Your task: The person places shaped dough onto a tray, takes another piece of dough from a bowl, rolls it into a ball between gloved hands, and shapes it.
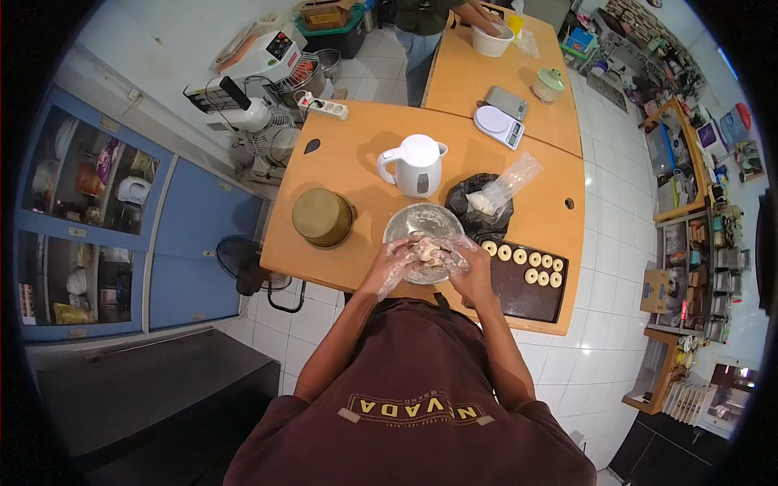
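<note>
My left hand (pixel 391 266) and my right hand (pixel 465 266) both wear clear plastic gloves dusted with flour. Between them, over a metal bowl (pixel 421 217), they hold a pale piece of dough (pixel 429 253). Fingers of both hands are curled around the dough, and its exact shape is partly hidden. Flour or dough residue coats the bowl's inside. Just right of my right hand lies a dark baking tray (pixel 519 300) with several ring-shaped doughs (pixel 519 256) in rows along its far side.
Behind the bowl stand a white electric kettle (pixel 420 170) and a black plastic bag (pixel 494 219) with a clear bag on it. A brownish round container (pixel 321 217) sits left. Farther off are a kitchen scale (pixel 498 125), a power strip (pixel 328 108) and another person (pixel 421 40) beside a white tub (pixel 493 42).
</note>
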`<control>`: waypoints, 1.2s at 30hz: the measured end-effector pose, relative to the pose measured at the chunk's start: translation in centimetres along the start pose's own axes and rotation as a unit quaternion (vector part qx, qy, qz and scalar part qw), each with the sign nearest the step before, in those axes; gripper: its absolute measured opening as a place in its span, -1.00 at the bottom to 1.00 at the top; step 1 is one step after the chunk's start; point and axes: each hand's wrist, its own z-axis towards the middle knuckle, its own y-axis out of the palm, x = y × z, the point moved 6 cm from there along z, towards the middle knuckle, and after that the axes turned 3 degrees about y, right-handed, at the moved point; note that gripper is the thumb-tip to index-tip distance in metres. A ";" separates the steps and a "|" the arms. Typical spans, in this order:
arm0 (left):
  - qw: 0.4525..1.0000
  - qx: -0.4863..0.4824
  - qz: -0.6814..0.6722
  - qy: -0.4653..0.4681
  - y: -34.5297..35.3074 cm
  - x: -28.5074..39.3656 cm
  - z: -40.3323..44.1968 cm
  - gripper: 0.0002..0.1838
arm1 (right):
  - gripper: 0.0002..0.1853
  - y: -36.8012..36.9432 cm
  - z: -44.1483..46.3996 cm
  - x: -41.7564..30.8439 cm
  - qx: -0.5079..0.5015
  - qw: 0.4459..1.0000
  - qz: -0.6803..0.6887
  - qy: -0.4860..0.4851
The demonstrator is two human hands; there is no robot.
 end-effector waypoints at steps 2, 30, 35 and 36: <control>1.000 0.006 -0.002 -0.010 0.8 0.4 -0.1 -0.49 | -0.69 0.3 -0.2 1.2 0.005 1.000 -0.015 0.005; 0.999 -0.001 -0.013 0.045 0.3 0.7 0.5 -0.56 | -0.68 -1.5 3.1 -2.6 -0.064 0.996 0.061 -0.012; 0.998 -0.023 0.024 0.057 1.2 0.9 0.2 -0.46 | -0.70 -1.4 2.8 -2.0 -0.047 0.997 0.055 0.023; 0.998 -0.029 0.014 0.059 1.1 0.7 0.3 -0.48 | -0.70 -1.8 3.0 -3.0 -0.039 0.996 0.074 0.021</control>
